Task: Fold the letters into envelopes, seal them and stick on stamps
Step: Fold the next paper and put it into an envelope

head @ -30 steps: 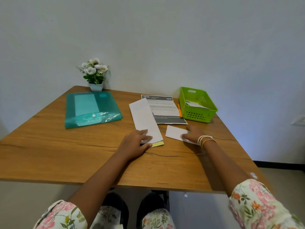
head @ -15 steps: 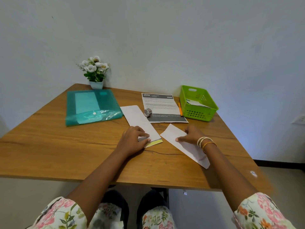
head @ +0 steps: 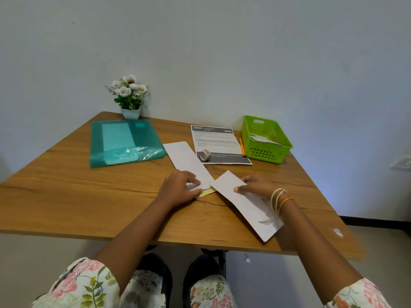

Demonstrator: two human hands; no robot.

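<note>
Envelopes lay on the wooden table (head: 66, 196): the nearer long white envelope (head: 246, 205) was pinched by the right hand (head: 258, 187), its end past the near edge. The left hand (head: 180, 187) pressed with loosely bent fingers on the folded letter (head: 189, 161), a yellow slip (head: 208, 192) showing beneath. Farther stood a tape roll (head: 204, 155) on a printed sheet (head: 216, 141), an orange pen (head: 242, 146), a green basket (head: 265, 140), a teal folder (head: 124, 142) and a flower pot (head: 130, 96).

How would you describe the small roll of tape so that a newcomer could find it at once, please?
Start at the green basket in the table's far right corner; left of it lies a printed sheet with an orange pen along its edge. The roll of tape sits on that sheet's dark bottom band, the only round, silvery thing among flat papers.
</note>
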